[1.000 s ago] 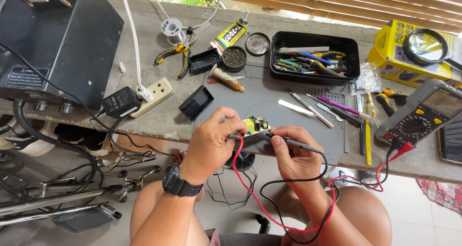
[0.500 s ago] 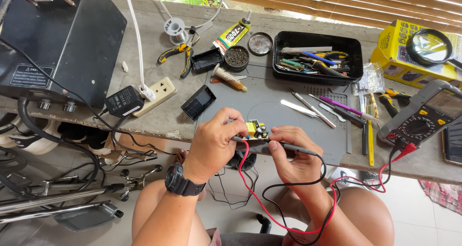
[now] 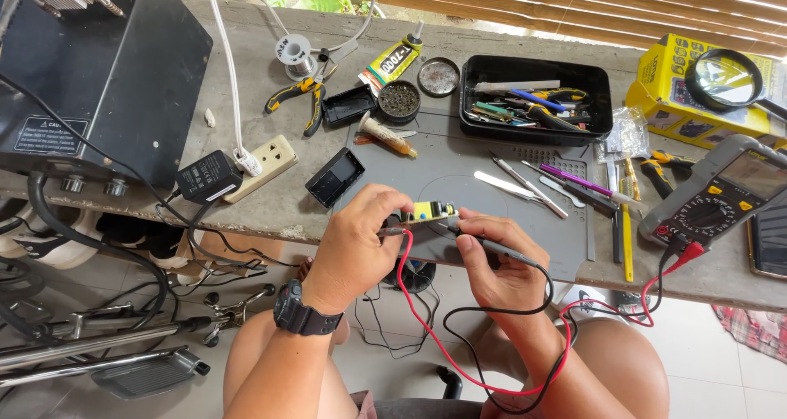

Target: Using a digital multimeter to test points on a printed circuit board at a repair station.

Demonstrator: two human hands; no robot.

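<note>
**Yellow circuit board being probed between two hands**

Yellow and small, the circuit board (image 3: 432, 211) is lying at the near edge of the grey work mat (image 3: 525, 247), right between the person's two hands and just above their fingertips. The left hand (image 3: 357, 243) is curling shut around the red probe (image 3: 392, 232), its tip pointing right toward the board's left end; whether it is actually touching is too small to tell. The right hand (image 3: 496, 259) is pinching the black probe (image 3: 492, 245) between thumb and fingers, with the tip reaching in at the board's lower right edge. A black wristwatch (image 3: 305, 314) is sitting on the left wrist.

Red and black leads are looping down below the counter (image 3: 270, 210) and running up to the multimeter (image 3: 717, 198), which is resting well to the right of the board. Beyond the board, tweezers (image 3: 525, 185) are lying on the mat, and a black tray of tools (image 3: 537, 99) is standing farther back. A black plastic case (image 3: 334, 176) is lying just left of the left hand.
</note>
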